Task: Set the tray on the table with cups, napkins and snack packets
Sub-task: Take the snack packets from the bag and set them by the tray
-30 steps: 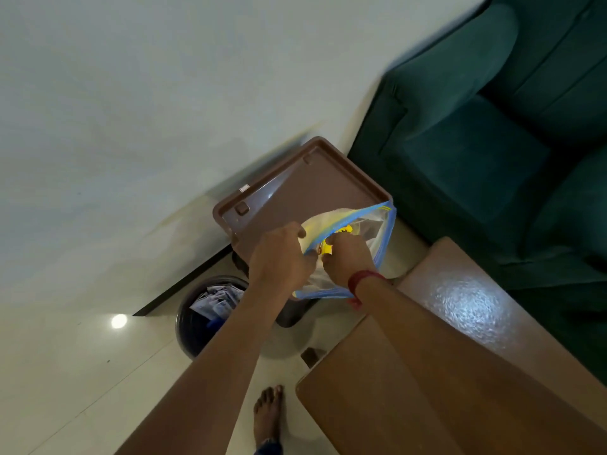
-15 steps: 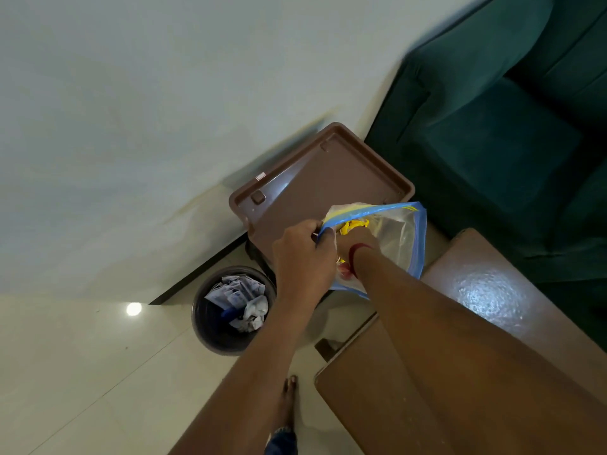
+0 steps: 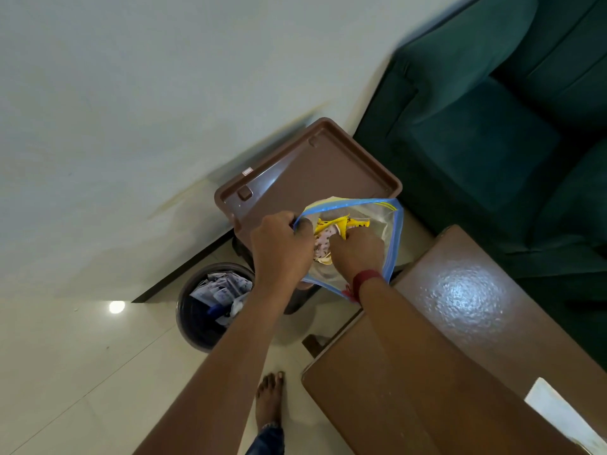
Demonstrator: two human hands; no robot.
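Observation:
A clear plastic bag [image 3: 377,221] with a blue rim hangs over a brown tray [image 3: 295,172], which rests on a dark stand by the wall. My left hand [image 3: 281,247] pinches the bag's rim on the left side. My right hand [image 3: 356,249] is inside the bag's mouth, closed on yellow snack packets [image 3: 341,223]. A pale patterned wrapper shows between my hands. The brown wooden table [image 3: 443,339] lies to the lower right, below my right forearm.
A dark round waste bin [image 3: 210,307] full of crumpled paper stands on the tiled floor left of my arms. A green sofa [image 3: 492,126] fills the upper right. My bare foot [image 3: 269,399] is beside the table's corner. A white sheet [image 3: 558,412] lies at the table's right edge.
The view has shifted slightly while both hands stay at the bag. My right hand has pulled the yellow packets further up into the bag's mouth.

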